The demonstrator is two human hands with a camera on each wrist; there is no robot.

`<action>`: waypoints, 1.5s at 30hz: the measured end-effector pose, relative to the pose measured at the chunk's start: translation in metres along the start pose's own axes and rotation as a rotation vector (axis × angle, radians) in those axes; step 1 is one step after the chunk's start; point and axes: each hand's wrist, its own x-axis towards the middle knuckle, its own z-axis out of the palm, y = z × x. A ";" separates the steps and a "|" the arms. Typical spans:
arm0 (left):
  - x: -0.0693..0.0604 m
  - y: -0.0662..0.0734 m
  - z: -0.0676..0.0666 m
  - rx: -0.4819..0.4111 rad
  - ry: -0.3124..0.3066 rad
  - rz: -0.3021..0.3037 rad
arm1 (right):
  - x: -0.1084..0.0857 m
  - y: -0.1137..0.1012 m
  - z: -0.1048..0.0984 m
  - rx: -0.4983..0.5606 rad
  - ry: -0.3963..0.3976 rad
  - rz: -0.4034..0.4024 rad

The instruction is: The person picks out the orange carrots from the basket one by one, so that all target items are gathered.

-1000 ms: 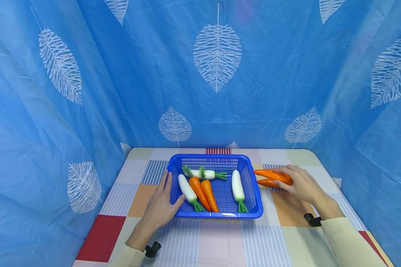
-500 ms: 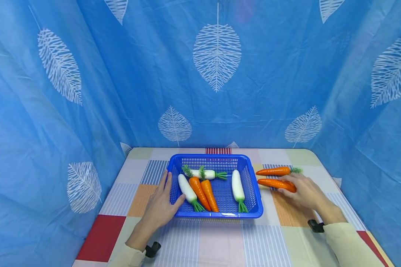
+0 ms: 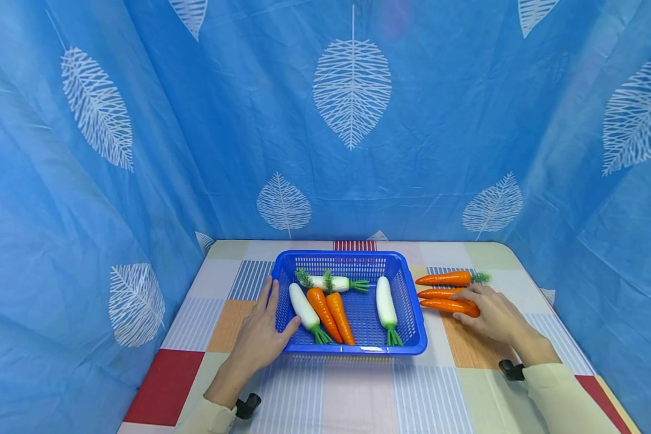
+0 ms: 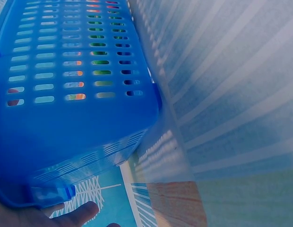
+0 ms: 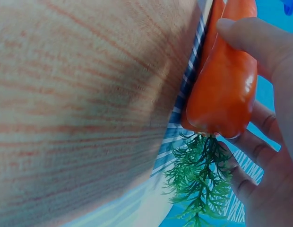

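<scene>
In the head view a blue perforated plastic basket (image 3: 358,349) holds white radishes (image 3: 386,301) with green stalks and two carrots (image 3: 340,316) with leafy tops. My left hand (image 3: 260,334) rests at its left rim, fingers straight and thumb over the front corner. In the left wrist view, fingers (image 4: 82,213) show below the basket wall (image 4: 75,137). Right of the basket, my right hand (image 3: 490,313) pinches the nearest carrot (image 3: 447,306) between thumb and fingers; its green top (image 5: 198,175) hangs by the palm in the right wrist view. Another carrot (image 3: 436,293) lies right behind it, partly hidden.
A further carrot (image 3: 445,278) lies behind those two, its leaves pointing right. A patchwork-patterned cloth (image 3: 358,392) covers the table. Blue curtains with white leaf prints (image 3: 352,181) enclose the back and both sides.
My right hand has let go of the rear carrot and shifted toward the front, onto the nearest one. Three carrots now show beside the basket instead of two. The left hand stays put.
</scene>
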 end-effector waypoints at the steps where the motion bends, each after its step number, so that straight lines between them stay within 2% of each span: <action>1: 0.000 0.000 0.000 -0.001 0.002 0.001 | 0.000 0.000 0.000 -0.002 0.006 -0.004; 18: -0.007 -0.002 0.007 -0.022 -0.024 -0.023 | -0.004 -0.002 0.007 -0.063 0.063 -0.037; 26: -0.005 -0.003 0.005 -0.010 -0.014 -0.019 | -0.004 -0.005 0.007 -0.063 0.052 -0.021; 33: -0.003 -0.002 0.005 0.002 -0.006 -0.013 | -0.005 -0.007 0.005 -0.076 0.072 -0.032; 40: 0.000 0.001 0.002 0.006 -0.006 -0.007 | -0.001 -0.015 -0.005 -0.077 0.112 -0.080; 45: 0.002 0.001 -0.001 0.016 -0.007 0.000 | 0.009 -0.034 -0.018 -0.080 0.134 -0.148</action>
